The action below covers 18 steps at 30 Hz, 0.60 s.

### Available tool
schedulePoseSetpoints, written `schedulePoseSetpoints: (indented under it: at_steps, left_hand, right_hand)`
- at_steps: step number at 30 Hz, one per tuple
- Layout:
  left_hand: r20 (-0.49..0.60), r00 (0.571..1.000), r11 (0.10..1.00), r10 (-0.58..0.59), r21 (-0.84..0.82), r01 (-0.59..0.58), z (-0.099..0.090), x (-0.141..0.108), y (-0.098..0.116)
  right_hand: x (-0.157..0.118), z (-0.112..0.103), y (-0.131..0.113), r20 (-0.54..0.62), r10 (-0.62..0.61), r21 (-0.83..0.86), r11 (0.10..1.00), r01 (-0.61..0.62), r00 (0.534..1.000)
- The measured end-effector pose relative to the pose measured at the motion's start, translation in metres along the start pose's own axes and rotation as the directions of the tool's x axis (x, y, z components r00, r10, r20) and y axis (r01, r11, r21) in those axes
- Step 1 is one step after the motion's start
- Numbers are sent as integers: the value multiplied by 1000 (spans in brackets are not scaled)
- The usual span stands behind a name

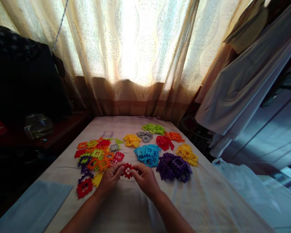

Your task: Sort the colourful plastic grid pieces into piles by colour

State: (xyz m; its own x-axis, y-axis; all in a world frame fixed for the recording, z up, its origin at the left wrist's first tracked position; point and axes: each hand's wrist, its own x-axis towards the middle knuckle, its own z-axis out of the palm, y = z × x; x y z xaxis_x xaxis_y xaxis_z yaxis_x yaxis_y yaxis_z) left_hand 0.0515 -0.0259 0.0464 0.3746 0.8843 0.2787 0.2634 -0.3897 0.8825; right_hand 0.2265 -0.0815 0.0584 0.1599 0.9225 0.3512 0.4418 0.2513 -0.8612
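Note:
A small red interlocking plastic tile [127,171] with notched edges and a cross-shaped cut-out is held upright between my two hands. My left hand [112,175] pinches its left edge with thumb and fingers. On the opposite edge my right hand [145,177] is closed in a similar pinch. Just beyond my left hand spreads a mixed heap of tiles [98,153] in orange, green, red and purple. Past my right hand lie a blue pile [147,154] and a dark purple pile [174,166].
Farther back are yellow [132,140], grey [145,136], green [153,128], red [164,142] and orange piles [175,136], plus another yellow pile [187,154] at right. A light blue sheet [34,205] covers the near left corner. A glass pitcher [39,126] stands left; clothes [237,84] hang right.

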Motion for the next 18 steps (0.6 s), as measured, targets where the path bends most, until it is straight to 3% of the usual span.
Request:
schedulePoseSetpoints:
  at_steps: [3,5,9,12,18]
  left_hand:
    - [-98,985,973,140,199,-119,-9,-4,-12]
    - [-134,953,917,270,336,-213,-14,-7,-20]
    - [-144,899,815,414,498,-296,-16,-10,-32]
    - [-126,882,766,453,561,-314,-14,-9,-36]
    - [-100,870,722,482,607,-331,-13,-7,-37]
  right_hand:
    - [40,-45,3,-101,12,-88,996,-21,995]
    - [73,-83,10,-215,61,-233,966,-112,975]
    - [126,-144,39,-319,209,-542,760,-359,924]
    - [146,-164,64,-337,291,-581,684,-441,896]
    - [161,-169,107,-352,357,-568,653,-500,865]
